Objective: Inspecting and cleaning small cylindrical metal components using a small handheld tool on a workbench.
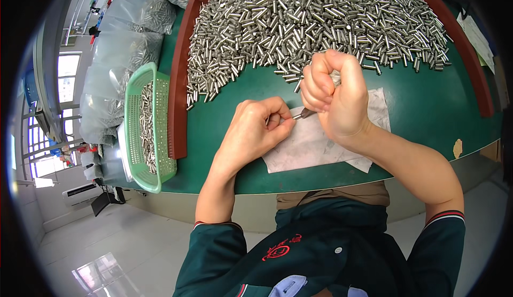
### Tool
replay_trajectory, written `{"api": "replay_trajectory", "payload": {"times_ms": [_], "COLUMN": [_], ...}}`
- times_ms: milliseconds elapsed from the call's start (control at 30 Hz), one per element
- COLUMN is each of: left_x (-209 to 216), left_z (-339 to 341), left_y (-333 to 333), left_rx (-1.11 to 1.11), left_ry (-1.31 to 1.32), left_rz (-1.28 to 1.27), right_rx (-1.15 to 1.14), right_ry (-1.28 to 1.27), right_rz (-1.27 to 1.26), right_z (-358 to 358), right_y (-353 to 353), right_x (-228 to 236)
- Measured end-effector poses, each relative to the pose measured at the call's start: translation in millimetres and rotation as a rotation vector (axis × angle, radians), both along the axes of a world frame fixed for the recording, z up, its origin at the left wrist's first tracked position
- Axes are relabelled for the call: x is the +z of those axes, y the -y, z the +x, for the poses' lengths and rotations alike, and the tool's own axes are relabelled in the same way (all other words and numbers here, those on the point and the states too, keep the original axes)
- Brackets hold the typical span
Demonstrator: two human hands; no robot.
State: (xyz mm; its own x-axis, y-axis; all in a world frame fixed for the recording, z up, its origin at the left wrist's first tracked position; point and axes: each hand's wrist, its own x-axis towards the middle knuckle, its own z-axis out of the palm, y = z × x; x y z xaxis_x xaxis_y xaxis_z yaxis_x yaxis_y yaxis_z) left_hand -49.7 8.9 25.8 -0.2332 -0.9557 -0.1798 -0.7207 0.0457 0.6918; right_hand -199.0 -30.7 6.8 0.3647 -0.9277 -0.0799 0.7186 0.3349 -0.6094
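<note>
Over a stained whitish cloth (304, 150) on the green table, my two hands are close together. My left hand (254, 128) is closed, its thumb and forefinger pinching what looks like a small metal pin (297, 117). Wrapped in a fist, my right hand (339, 94) grips a slim tool with a dark lower end (306, 112). That end points down and left, at the pin. The fingers hide most of the tool, so its exact kind does not show. Beyond the hands lies a big heap of short shiny metal pins (320, 24).
Reddish-brown rails (179, 99) border the heap at the sides. At the left stands a light green basket (136, 158) partly filled with pins. Clear plastic bags (112, 56) of pins line the table's left edge. A torn tan patch (457, 148) marks the right front.
</note>
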Motion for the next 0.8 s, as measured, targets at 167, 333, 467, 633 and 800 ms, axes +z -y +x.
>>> {"api": "replay_trajectory", "payload": {"times_ms": [167,333,467,633,800], "left_x": [0.5,-1.2,1.9,2.7,1.8], "left_z": [-0.6,-1.2,-1.0,-2.7,8.7], "left_y": [0.0,1.5,0.4,0.9,6.5], "left_rx": [-0.002,-0.004,-0.007,-0.05,0.063], "left_ry": [0.002,-0.009,0.013,0.042,-0.351], "left_rz": [-0.002,-0.002,-0.037,-0.028,0.169], "right_rx": [0.005,0.028,0.035,0.041,0.045], "right_ry": [0.017,-0.099,-0.099,-0.14,-0.14], "right_rz": [0.002,-0.033,-0.054,-0.068,-0.066], "right_z": [0.3,0.7,0.7,1.5,0.8], "right_y": [-0.5,-1.6,-1.2,-5.0,-3.9], "right_x": [-0.6,-1.8,2.3,-0.8,-1.1]}}
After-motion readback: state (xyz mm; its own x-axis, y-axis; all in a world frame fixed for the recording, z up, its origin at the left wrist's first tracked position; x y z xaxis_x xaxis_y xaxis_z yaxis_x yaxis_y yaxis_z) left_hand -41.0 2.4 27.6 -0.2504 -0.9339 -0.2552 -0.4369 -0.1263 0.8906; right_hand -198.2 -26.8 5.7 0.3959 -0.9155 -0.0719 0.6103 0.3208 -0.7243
